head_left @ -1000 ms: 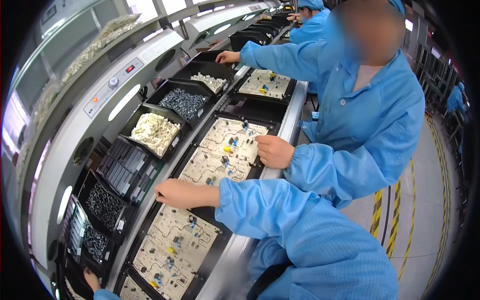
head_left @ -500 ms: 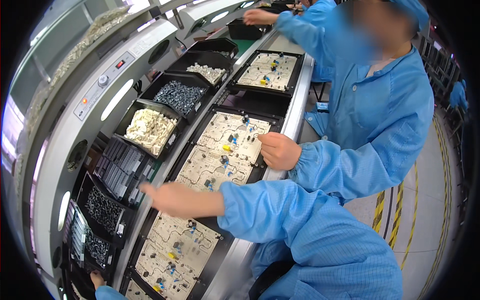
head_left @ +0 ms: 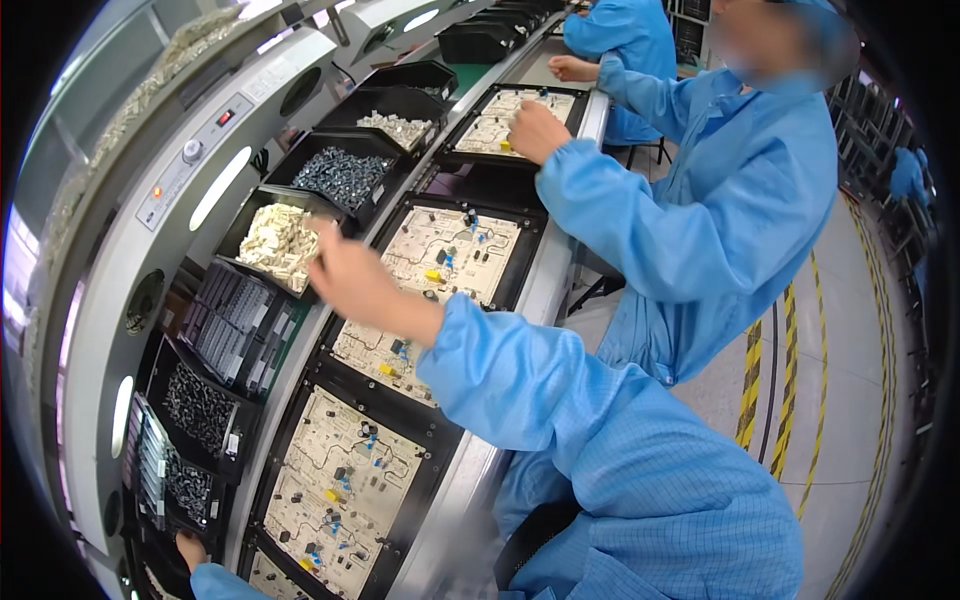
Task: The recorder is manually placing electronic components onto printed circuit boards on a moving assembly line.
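Note:
My right hand reaches over the near right edge of a black bin of cream-white plastic parts. Its fingers are slightly blurred but look apart, with nothing visible in them. Below my forearm lies a populated circuit board in a black frame, bearing yellow, blue and black components. Another such board lies beyond, partly covered by my hand. At the lower left, my left hand is beside a bin of small dark parts; its fingers are mostly hidden.
Bins of grey metallic parts and white parts line the far left. A rack of grey parts stands nearer. Across the line's right rail, a co-worker in blue holds a hand over a farther board.
My right hand has moved away from me, from beside the grey-part rack to the white-part bin. The boards have shifted slightly. The co-worker's near hand has moved to the farther board.

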